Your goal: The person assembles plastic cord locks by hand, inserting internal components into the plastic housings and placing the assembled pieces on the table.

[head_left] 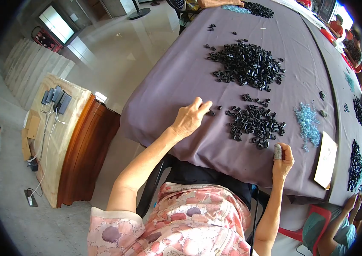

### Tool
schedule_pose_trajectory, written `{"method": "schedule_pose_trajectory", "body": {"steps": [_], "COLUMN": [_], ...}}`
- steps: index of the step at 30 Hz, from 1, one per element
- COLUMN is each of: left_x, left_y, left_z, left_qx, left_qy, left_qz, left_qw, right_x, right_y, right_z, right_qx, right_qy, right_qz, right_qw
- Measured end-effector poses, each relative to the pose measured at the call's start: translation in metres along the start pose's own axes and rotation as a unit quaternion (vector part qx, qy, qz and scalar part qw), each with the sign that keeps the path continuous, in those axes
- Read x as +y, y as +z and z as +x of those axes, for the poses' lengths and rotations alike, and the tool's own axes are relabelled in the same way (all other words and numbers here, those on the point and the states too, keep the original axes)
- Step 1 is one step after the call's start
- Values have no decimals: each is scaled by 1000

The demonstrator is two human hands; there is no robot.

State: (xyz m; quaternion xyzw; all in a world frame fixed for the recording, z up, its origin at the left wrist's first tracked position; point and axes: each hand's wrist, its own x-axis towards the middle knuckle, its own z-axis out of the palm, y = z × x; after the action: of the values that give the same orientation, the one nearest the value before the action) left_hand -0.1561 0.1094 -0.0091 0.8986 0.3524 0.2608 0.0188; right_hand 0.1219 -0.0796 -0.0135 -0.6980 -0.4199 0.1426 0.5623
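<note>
Small black pieces lie in a near pile [255, 123] and a larger far pile [249, 64] on the grey-purple cloth [168, 89]. Left of the near pile, my left hand [190, 117] touches down with bent fingers beside a couple of loose black pieces; what its fingertips hold is hidden. My right hand [283, 160] is at the near pile's lower right, thumb and fingers pressed together, with a grey covering on one digit. Anything in that pinch is too small to make out. Thin blue pieces [307, 125] are heaped to the right.
A pale board [325, 160] lies right of the blue heap, and a small dark stone-like object [323, 113] above it. Other people sit along the right side and at the far end. A wooden cabinet [78, 149] with cables stands at left.
</note>
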Motion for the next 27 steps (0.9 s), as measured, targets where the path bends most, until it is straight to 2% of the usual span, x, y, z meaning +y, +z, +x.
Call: {"method": "schedule_pose_trajectory", "body": {"steps": [3,7,10,13,19,22,25,27], "left_x": [11,10,17,24,20,20,18,11], "left_y": [1,3,9,10,15,10,11,4], "left_z": [2,3,0,-2,-3,-3,-6,-4], "left_qx": [6,-18,-10,5,-3,-3,40,106], "left_qy": [60,43,-45,-93,-88,-87,-91,-138], "left_qz": [-9,15,61,100,119,96,77,-63], "left_qw": [998,999,997,991,989,992,992,983], "right_x": [2,-1,-2,-3,-5,-5,-4,-2], "right_y": [0,1,1,2,3,2,2,1], "right_z": [1,-1,0,0,1,0,1,0], "right_qx": [1,2,-1,0,5,3,1,3], "right_qy": [-10,-14,-12,-19,-46,-36,-23,-17], "right_qz": [-6,-14,-9,-12,-37,-36,-23,-18], "right_qw": [1000,1000,1000,1000,998,999,999,1000]}}
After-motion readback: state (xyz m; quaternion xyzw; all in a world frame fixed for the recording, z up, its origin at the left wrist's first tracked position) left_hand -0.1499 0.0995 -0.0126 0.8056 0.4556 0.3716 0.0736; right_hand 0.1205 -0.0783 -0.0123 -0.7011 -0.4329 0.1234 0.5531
